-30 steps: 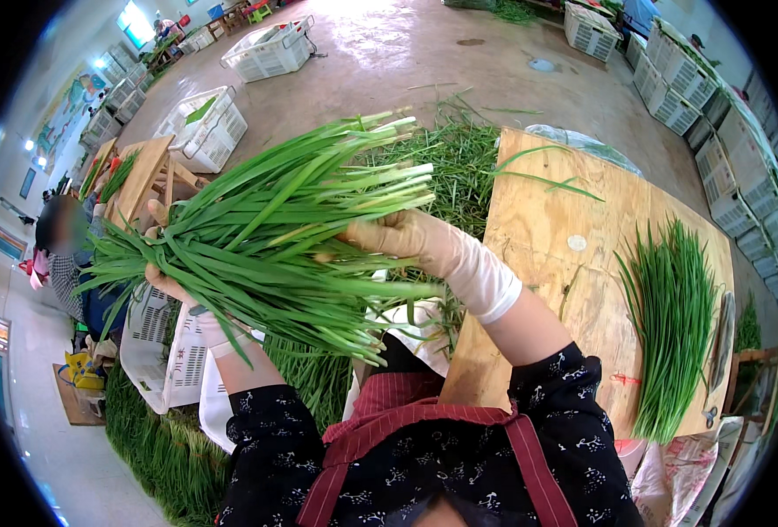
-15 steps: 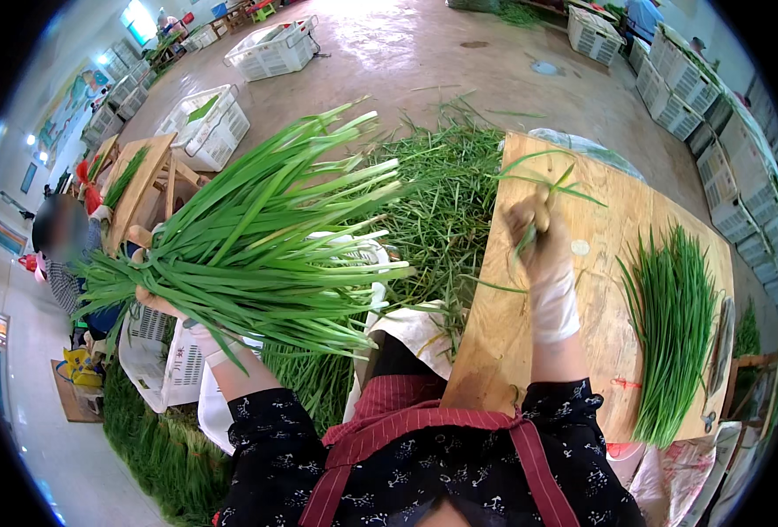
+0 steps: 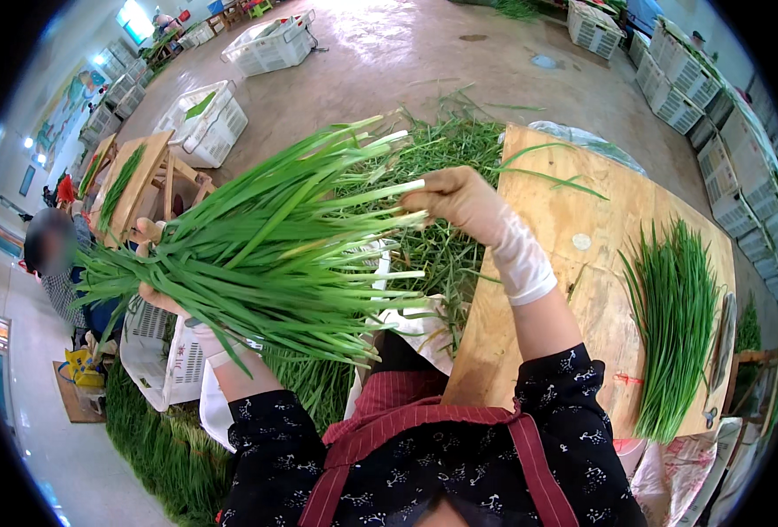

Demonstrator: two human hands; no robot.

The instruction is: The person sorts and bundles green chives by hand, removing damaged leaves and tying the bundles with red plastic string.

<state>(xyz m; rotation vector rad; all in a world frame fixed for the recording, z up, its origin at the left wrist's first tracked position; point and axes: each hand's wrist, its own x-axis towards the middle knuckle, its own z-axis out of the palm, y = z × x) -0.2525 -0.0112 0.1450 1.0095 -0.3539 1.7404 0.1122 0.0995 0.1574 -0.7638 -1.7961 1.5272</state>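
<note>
My left hand (image 3: 162, 301), gloved, is wrapped round the leafy end of a large bunch of garlic chives (image 3: 257, 246). The bunch lies sideways in the air, its pale stem ends fanned toward the right. My right hand (image 3: 466, 204), in a thin glove, pinches at those stem ends near the upper right of the bunch. Beyond and below the fingers spreads a heap of loose green trimmings (image 3: 437, 263). On the wooden board (image 3: 538, 307) at right rests a neat bundle of chives (image 3: 670, 334). A few loose leaves (image 3: 560, 182) lie across the board's far edge.
White plastic crates stand on the floor at far left, including one crate (image 3: 203, 123), and in stacks at right (image 3: 674, 83). A person (image 3: 64, 263) is at the left beside a wooden bench (image 3: 134, 189). More chives (image 3: 156, 430) lie on the floor at lower left.
My right hand has moved left from over the board to the stem ends. The leaves it held now lie on the board. My left hand still grips the bunch.
</note>
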